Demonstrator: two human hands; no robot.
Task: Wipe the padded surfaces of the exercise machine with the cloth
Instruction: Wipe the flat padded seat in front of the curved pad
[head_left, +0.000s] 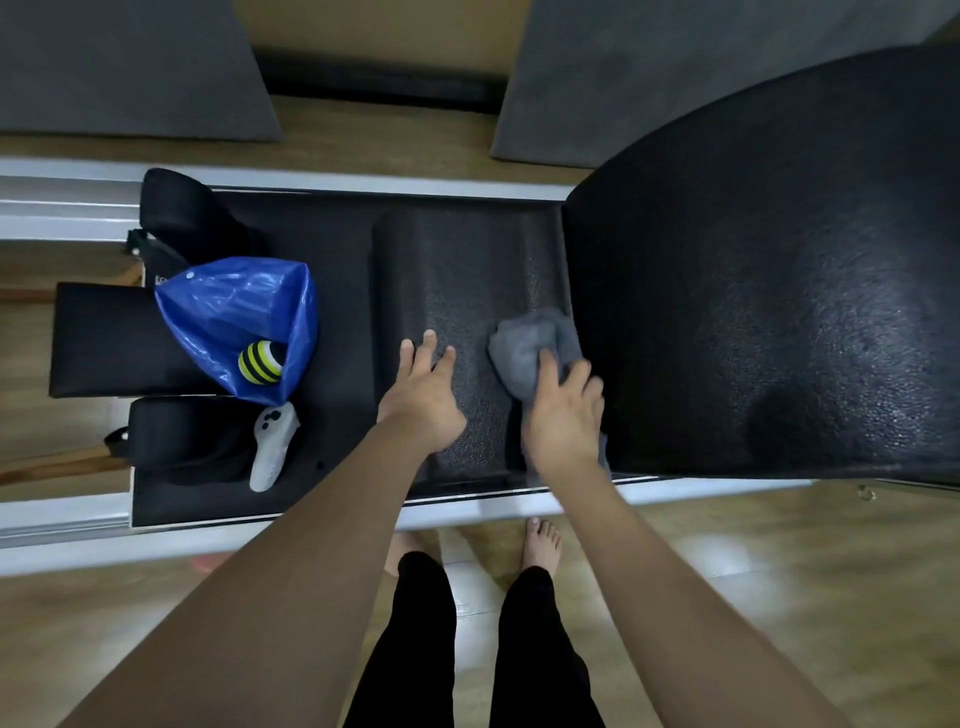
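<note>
A grey cloth (524, 345) lies bunched on the black padded seat section (457, 280) of the exercise machine, right beside the base of the large curved black pad (769, 291). My right hand (563, 415) lies on top of the cloth with spread, fairly straight fingers, pressing it onto the padding; part of the cloth trails out under my wrist. My left hand (423, 395) rests flat on the same padded section to the left of the cloth, fingers straight and spread, holding nothing.
A blue plastic bag (234, 317) with a yellow-and-black striped ball (260, 362) sits on the pad at the left, a white controller (272, 447) beside it. Black shoulder rests (182, 218) and headrest (98, 338) lie further left. The silver frame rail (467, 506) runs before my bare feet (543, 540).
</note>
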